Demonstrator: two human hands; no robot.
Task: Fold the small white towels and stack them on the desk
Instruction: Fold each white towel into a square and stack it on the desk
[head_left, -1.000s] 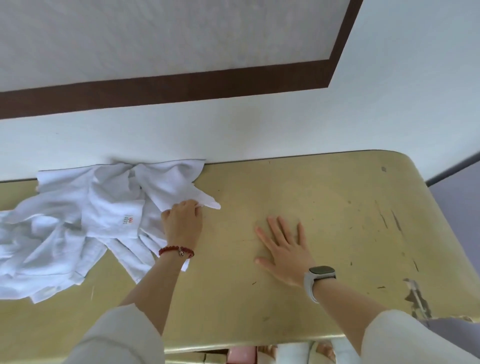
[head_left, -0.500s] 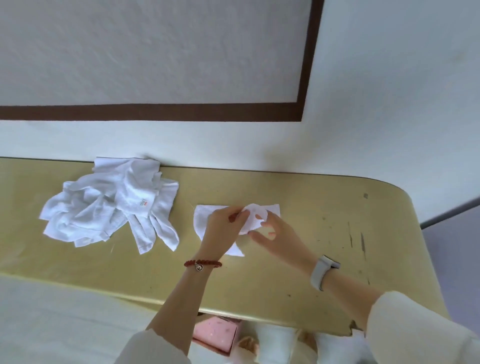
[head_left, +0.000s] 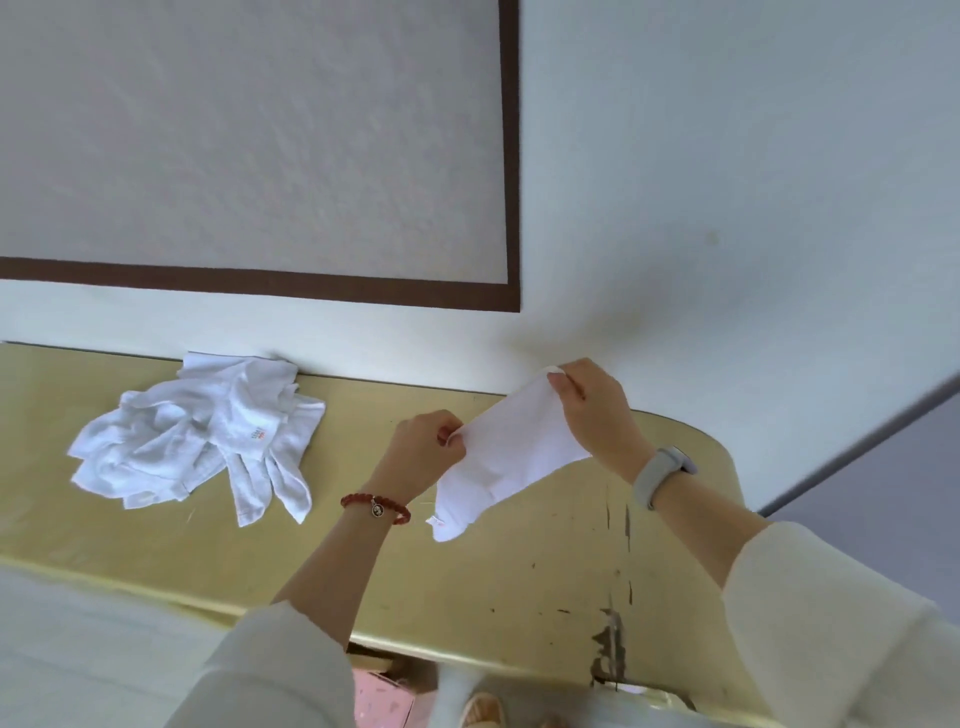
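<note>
A small white towel (head_left: 511, 452) is held up above the yellow desk (head_left: 519, 571), stretched between both hands. One upper corner is pinched by the left hand (head_left: 423, 449), fingers curled round the cloth; the opposite upper corner is pinched higher up by the right hand (head_left: 592, 410), near the white wall (head_left: 727, 208). The rest of the towel hangs below the two grips, its lowest corner dangling over the desk. A pile of unfolded white towels (head_left: 208, 436) is seen well to the left, lying on the desk against the wall.
</note>
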